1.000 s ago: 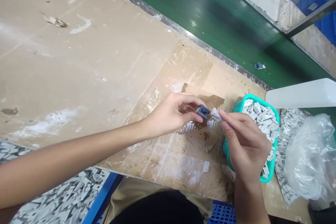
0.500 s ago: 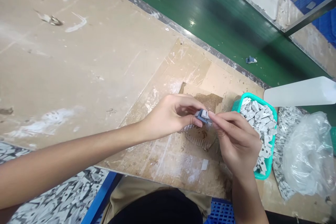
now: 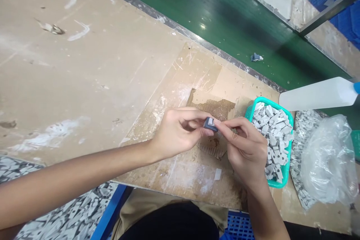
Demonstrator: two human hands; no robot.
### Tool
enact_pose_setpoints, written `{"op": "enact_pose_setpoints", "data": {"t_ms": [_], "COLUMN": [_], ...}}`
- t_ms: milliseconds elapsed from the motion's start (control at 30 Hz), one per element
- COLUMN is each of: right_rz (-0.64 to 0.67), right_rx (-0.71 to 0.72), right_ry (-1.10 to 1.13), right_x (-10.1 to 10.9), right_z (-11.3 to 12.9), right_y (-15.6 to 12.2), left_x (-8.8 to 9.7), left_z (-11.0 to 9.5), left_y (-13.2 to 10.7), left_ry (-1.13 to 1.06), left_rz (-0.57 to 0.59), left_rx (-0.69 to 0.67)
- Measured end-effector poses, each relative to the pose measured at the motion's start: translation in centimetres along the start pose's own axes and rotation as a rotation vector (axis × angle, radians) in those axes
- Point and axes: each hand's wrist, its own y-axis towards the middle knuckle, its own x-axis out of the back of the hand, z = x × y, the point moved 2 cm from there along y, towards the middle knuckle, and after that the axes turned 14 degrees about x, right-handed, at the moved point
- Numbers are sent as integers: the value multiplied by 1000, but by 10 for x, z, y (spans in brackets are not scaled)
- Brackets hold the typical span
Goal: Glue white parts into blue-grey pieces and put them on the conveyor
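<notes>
My left hand (image 3: 180, 131) pinches a small blue-grey plastic part (image 3: 210, 124) between thumb and fingers, above a torn patch of cardboard (image 3: 216, 108). My right hand (image 3: 244, 150) meets it from the right, its thumb and forefinger pressed on a small pale grey piece (image 3: 213, 122) set against the blue part. Both hands are closed around the joined pieces. Just right of my right hand stands a teal basket (image 3: 285, 174) heaped with several pale grey pieces (image 3: 274, 127).
A worn brown worktable (image 3: 84, 71) borders a green conveyor belt (image 3: 225, 11), where one small blue-grey part (image 3: 256, 57) lies. A white plastic bottle (image 3: 315, 93) and a crumpled clear bag (image 3: 326, 161) sit at the right. A blue bin with grey pieces (image 3: 70, 217) is lower left.
My right hand has brought the pale grey piece leftward and pressed it onto the blue part in my left hand. The two were apart a second ago.
</notes>
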Motion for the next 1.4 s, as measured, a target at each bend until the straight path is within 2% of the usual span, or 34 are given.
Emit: {"op": "enact_pose_setpoints", "data": {"t_ms": [133,367,533,600,733,867,933,1033,1133,1200,1300,1400], "right_rz": [59,58,64,-10,-329,-584,-649,-670,-638,-569,-269,68], "right_rx": [-33,-22,13,-4,-104,-208,-231,-248,-268,-273,-286,-375], "right_ry": [24,60,37,26,-71,-85,-64,-76,-178,-281,-336,-279], "right_x": [-3,-8,-5,1,19,32,40,58,81,94,102,94], "right_z": [-3,-5,-2,0,-3,-8,-11,-14,-22,-29,-39,-45], "right_y": [0,-1,0,1,-2,-9,-10,-12,-17,-21,-24,-25], "left_x": [-1,2,2,3,8,14,16,18,18,18,20,26], "left_z": [-1,-1,4,3,-1,-4,-5,-5,-4,-5,-13,-32], "left_y": [0,4,11,13,16,18,19,20,20,20,22,40], "left_ry": [21,34,-161,-290,-474,-612,-646,-664,-663,-630,-455,-107], "left_rz": [-4,4,190,281,385,313,286,260,249,219,90,-39], "left_rx": [46,67,145,203,370,463,495,536,538,525,417,214]}}
